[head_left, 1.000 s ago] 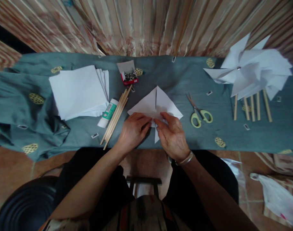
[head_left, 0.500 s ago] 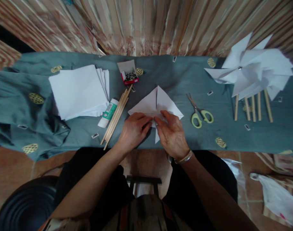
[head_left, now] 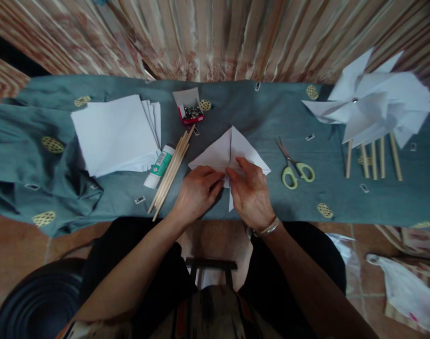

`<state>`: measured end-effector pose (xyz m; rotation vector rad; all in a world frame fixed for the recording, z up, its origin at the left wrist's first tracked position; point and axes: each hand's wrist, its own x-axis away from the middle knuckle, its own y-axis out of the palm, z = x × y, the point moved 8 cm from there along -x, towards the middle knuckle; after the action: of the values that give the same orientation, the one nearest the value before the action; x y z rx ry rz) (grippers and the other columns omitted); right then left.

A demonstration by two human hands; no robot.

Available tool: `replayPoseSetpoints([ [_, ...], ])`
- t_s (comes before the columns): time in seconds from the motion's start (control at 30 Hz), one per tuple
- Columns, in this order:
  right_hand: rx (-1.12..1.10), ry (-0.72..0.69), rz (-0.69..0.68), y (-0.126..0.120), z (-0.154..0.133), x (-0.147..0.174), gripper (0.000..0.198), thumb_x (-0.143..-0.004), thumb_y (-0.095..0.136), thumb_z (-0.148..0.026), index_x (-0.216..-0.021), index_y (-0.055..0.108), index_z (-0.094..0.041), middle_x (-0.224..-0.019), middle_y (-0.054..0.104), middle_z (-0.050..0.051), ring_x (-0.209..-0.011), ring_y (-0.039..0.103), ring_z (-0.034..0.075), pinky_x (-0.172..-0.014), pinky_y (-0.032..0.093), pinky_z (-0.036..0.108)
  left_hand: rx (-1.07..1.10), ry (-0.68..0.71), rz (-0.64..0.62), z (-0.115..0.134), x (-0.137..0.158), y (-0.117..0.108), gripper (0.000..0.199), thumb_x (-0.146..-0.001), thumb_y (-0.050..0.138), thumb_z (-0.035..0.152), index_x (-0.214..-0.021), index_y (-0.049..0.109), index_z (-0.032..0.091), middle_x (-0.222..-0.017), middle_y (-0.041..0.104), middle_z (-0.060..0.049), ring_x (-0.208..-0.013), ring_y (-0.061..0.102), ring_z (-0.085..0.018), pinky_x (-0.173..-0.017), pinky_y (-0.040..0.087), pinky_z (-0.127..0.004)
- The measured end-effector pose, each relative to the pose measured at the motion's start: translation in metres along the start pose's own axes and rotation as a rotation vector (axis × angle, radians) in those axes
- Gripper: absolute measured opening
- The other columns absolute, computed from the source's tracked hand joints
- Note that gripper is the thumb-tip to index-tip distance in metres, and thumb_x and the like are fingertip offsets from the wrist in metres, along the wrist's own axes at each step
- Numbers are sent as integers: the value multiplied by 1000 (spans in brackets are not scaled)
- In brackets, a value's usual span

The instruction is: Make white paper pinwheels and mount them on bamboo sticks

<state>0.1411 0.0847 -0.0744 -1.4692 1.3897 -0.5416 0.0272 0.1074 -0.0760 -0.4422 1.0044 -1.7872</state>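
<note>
A square of white paper [head_left: 218, 149], set cornerwise and slit along its diagonals, lies in front of me on the cloth. My left hand [head_left: 200, 190] is closed at its lower left part, thumb and fingertips pinching the paper near the centre. From the lower right, my right hand [head_left: 250, 193] comes to the same spot, its fingers bent and its thumb and index fingertip on the paper by the middle. The fingers cover part of the sheet. To the right of the paper lie green-handled scissors [head_left: 292, 167], blades partly apart.
Left of my hands lie thin wooden sticks [head_left: 172, 173], a glue stick [head_left: 159, 165] and a stack of white paper [head_left: 114, 134]. Behind them stands an open red box [head_left: 192, 113] of metal pins. Paper pinwheels [head_left: 373, 103] on sticks lie at the right on the green tablecloth [head_left: 257, 108].
My right hand's thumb and index finger have shifted slightly up and left at the paper's centre. My left hand keeps its place, and the view has moved a little.
</note>
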Motion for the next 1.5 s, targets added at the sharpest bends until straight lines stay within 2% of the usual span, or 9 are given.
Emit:
replayPoseSetpoints([
  [0.27, -31, 9, 5, 7, 1, -3, 34, -93, 37, -15, -116, 62, -19, -142, 49, 13, -129, 45, 29, -101, 43, 51, -23, 32, 6, 4, 1, -1, 21, -92, 50, 20, -99, 69, 14, -94, 65, -8, -87, 62, -20, -80, 53, -33],
  [0.5, -22, -20, -29, 13, -5, -3, 38, -94, 35, -11, -123, 59, -16, -142, 52, 16, -131, 45, 29, -103, 43, 51, -66, 27, 0, 6, 0, -2, 21, -92, 49, 20, -96, 69, 15, -98, 62, -9, -92, 60, -21, -84, 52, -36],
  [0.73, -13, -8, -13, 14, -2, -3, 38, -94, 35, -12, -121, 60, -19, -141, 52, 12, -132, 45, 26, -104, 43, 49, -96, 45, -12, 7, -1, 0, 22, -92, 49, 18, -95, 69, 13, -97, 63, -10, -91, 60, -21, -83, 52, -36],
  [0.87, -62, 4, 9, 8, -1, -6, 33, -93, 38, -15, -115, 63, -17, -143, 50, 14, -132, 45, 27, -106, 41, 50, -102, 52, -2, 7, -1, -1, 21, -92, 49, 18, -94, 69, 13, -97, 64, -10, -91, 60, -22, -82, 52, -36],
  [0.97, -178, 19, 33, -5, 5, -15, 30, -94, 41, -20, -112, 64, -18, -142, 50, 13, -132, 46, 27, -108, 42, 49, -107, 43, 0, 7, -1, -2, 21, -92, 49, 20, -95, 69, 14, -97, 64, -9, -90, 60, -22, -83, 52, -37],
  [1.07, -240, 49, 62, -18, 20, -24, 35, -94, 40, -22, -123, 59, -20, -139, 54, 12, -129, 51, 25, -107, 43, 48, -109, 35, -6, 8, -1, -2, 19, -92, 51, 20, -94, 69, 15, -97, 64, -9, -90, 60, -22, -83, 52, -37],
  [1.17, -159, 119, 116, -26, 42, -27, 38, -94, 41, -22, -126, 58, -14, -135, 57, 16, -128, 52, 28, -107, 43, 51, -107, 34, -7, 7, -1, -2, 15, -90, 54, 18, -94, 68, 15, -99, 64, -10, -93, 61, -22, -85, 53, -37],
  [1.27, -78, 162, 113, -22, 58, -24, 42, -92, 44, -25, -129, 56, -10, -130, 61, 19, -125, 54, 31, -105, 44, 54, -99, 30, 10, 6, 0, -3, 16, -89, 55, 18, -99, 67, 15, -102, 64, -10, -95, 61, -23, -86, 53, -38],
  [1.5, -15, 141, 71, -19, 58, -16, 43, -93, 46, -30, -128, 57, -9, -129, 61, 20, -124, 55, 31, -103, 46, 53, -95, 30, 47, 7, 4, -4, 25, -89, 55, 19, -112, 65, 15, -105, 65, -10, -97, 62, -23, -88, 53, -39],
])
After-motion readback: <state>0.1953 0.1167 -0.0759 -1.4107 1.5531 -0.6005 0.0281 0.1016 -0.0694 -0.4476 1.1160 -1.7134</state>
